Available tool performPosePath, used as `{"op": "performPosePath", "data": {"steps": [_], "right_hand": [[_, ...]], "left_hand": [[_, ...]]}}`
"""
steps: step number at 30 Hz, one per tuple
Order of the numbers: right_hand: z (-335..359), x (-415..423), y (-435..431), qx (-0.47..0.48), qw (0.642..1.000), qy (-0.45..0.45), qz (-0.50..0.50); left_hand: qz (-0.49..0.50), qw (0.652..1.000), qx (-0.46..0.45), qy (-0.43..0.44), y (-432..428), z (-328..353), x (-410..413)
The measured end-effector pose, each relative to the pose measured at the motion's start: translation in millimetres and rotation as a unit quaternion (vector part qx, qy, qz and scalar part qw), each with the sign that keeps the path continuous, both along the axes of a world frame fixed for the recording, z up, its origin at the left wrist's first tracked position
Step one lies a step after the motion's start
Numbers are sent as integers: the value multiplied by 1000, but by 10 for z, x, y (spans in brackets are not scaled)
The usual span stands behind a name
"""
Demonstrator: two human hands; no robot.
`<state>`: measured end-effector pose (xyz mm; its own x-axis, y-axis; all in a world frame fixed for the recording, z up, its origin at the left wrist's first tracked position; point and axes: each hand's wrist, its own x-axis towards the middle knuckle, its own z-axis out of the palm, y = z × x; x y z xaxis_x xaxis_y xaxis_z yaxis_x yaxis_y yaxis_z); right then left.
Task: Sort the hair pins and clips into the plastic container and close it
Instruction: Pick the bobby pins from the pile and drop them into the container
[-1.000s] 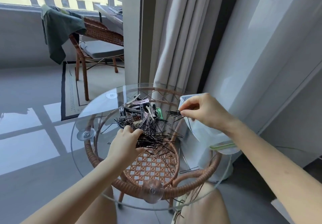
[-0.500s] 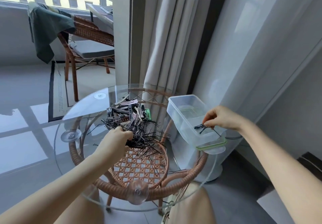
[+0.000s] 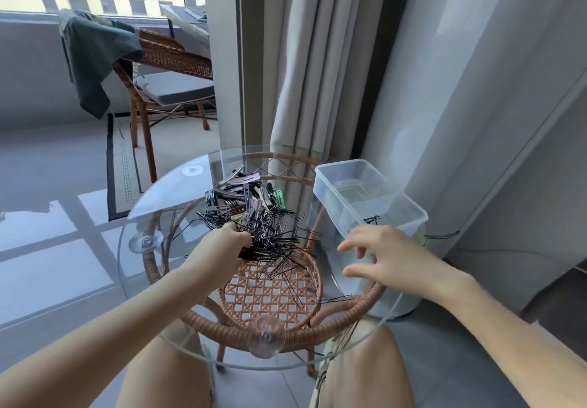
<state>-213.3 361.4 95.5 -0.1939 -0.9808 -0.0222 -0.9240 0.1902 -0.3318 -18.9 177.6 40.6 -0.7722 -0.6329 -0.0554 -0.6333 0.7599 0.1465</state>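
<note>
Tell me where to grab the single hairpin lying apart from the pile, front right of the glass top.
Pinch the lone hairpin mid-length, thumb and forefinger coming straight down from above. It lies flat on the glass table, roughly crosswise and clear of the pile, so its thin wire offers no side to grab. The right hand, open and empty, looks nearest.

A round glass table (image 3: 165, 204) sits on a woven wicker base (image 3: 222, 328), with clear suction cups (image 3: 145, 242) under the pane. Behind the table and to the left stands a wicker chair (image 3: 171, 55) with a grey cushion (image 3: 178, 87) and a green garment (image 3: 92, 55) draped over its back. A dark-bordered rug (image 3: 122, 166) lies between chair and table. Beige curtains (image 3: 305, 74) hang straight behind the table.
</note>
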Motion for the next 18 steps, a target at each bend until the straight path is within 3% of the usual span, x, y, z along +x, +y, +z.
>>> {"op": "performPosePath", "data": {"steps": [2, 4, 8, 18], "right_hand": [[-253, 124, 28, 81, 994, 66, 26], [-452, 173, -15, 96, 994, 62, 6], [-623, 266, -254, 27, 999, -11, -22], [-699, 609, -1054, -11, 997, 77, -2]], "left_hand": [[-3, 1000, 1, -2, 1, 18, 8], [-2, 1000, 1, 4, -1, 28, 19], [5, 1000, 3, 29, -1, 62, 74], [60, 986, 45, 146, -72, 312, 150]]}}
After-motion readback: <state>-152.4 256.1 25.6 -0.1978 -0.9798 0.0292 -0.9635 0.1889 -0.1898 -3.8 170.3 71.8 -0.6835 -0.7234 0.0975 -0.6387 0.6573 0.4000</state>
